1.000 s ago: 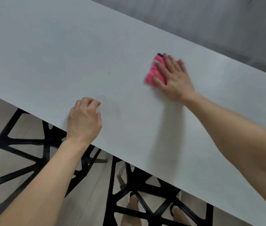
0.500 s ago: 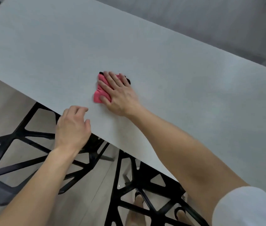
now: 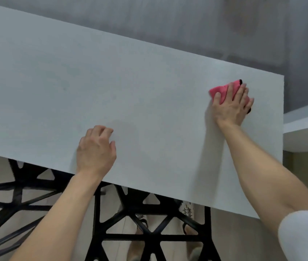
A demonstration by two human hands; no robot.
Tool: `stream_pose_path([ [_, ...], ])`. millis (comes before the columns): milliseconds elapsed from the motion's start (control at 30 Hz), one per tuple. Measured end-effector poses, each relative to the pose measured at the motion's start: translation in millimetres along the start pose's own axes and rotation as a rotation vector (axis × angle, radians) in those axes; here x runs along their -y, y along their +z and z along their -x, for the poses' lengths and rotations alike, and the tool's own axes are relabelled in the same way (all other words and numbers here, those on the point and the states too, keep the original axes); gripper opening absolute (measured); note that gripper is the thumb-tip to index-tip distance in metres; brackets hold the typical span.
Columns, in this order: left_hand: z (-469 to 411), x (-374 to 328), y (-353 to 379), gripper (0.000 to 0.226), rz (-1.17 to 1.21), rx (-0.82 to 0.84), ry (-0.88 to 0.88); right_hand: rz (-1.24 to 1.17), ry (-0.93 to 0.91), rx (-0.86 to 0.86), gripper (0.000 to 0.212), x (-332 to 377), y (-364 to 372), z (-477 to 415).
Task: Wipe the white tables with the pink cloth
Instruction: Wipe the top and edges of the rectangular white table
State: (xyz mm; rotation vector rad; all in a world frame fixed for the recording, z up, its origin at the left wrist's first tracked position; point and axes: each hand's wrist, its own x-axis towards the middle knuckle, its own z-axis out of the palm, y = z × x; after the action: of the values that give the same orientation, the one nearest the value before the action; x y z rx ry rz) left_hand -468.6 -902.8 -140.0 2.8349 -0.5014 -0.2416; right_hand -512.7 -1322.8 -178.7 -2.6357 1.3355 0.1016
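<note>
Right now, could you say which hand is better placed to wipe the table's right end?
Right hand: it presses the cloth on the table near that end; the left hand rests empty at the near edge.

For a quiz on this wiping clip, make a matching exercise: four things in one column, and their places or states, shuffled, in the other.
Things:
1. pink cloth
2. left hand
3. right hand
4. black frame

Places or states:
A. below the white table
B. fingers curled, resting on the table, holding nothing
C. spread flat, pressing down on the cloth
D. near the table's right end, under a hand

Pairs: 1-D; 2-B; 3-C; 4-A
</note>
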Motion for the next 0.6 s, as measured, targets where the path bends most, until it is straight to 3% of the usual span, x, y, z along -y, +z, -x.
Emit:
stream_pose_path([
  [67,12,16,-8,0.037,-0.020,-0.003,-0.054,-0.012,-0.128,0.004,0.081,54,13,32],
  [200,51,60,-28,0.037,-0.098,-0.025,-0.177,-0.030,-0.665,0.114,0.075,182,51,161],
  [300,78,78,-44,0.036,-0.173,-0.022,-0.264,0.016,-0.981,0.240,0.071,221,65,257],
  [433,96,62,-49,0.036,-0.230,-0.002,-0.304,0.053,-1.058,0.231,0.068,171,69,274],
  [600,86,-29,-26,0.012,-0.232,0.052,-0.178,0.040,-1.030,0.225,0.068,20,44,243],
])
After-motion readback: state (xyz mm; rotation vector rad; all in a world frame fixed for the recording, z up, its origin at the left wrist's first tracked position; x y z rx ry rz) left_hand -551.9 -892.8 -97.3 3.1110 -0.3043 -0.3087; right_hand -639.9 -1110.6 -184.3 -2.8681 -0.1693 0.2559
